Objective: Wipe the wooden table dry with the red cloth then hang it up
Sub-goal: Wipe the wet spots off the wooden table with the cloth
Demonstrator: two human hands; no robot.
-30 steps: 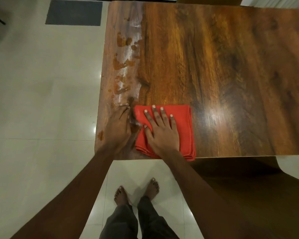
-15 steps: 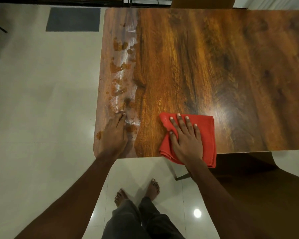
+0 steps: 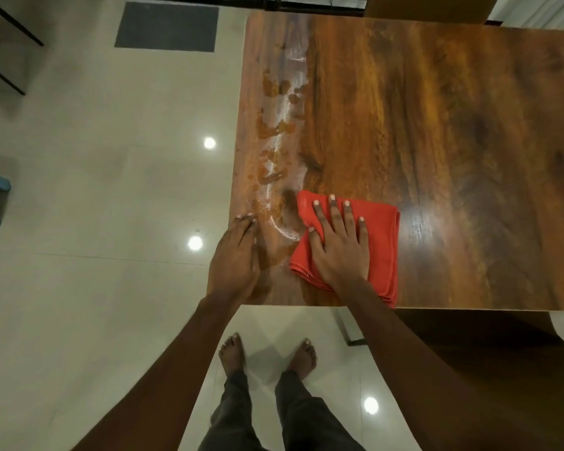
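Head view, from where I sit: pale glossy floor tiles (image 3: 95, 222) fill the left half and the strip under the person. The wooden table (image 3: 453, 125) takes the upper right; its top is dark, strongly grained and shiny. A grey rectangular mat (image 3: 166, 27) lies on the tiles beyond the table's far left corner.

The red cloth (image 3: 383, 249), folded into a thick square, lies flat on the table close to the near edge, left of the table's middle. The right hand (image 3: 339, 252) rests palm down on the cloth with its fingers straight and spread, the thumb at the cloth's left border. The left hand (image 3: 235, 258) lies flat on bare wood at the near left corner, just beside the cloth without touching it, fingers straight and pressed together.

A wet streak (image 3: 279, 157) with scattered blotches runs along the table's left side, from the far end down to the gap between the two hands. Bare feet (image 3: 232, 353) stand on the tiles below the table edge. I see round lamp reflections (image 3: 209, 143) on the floor.
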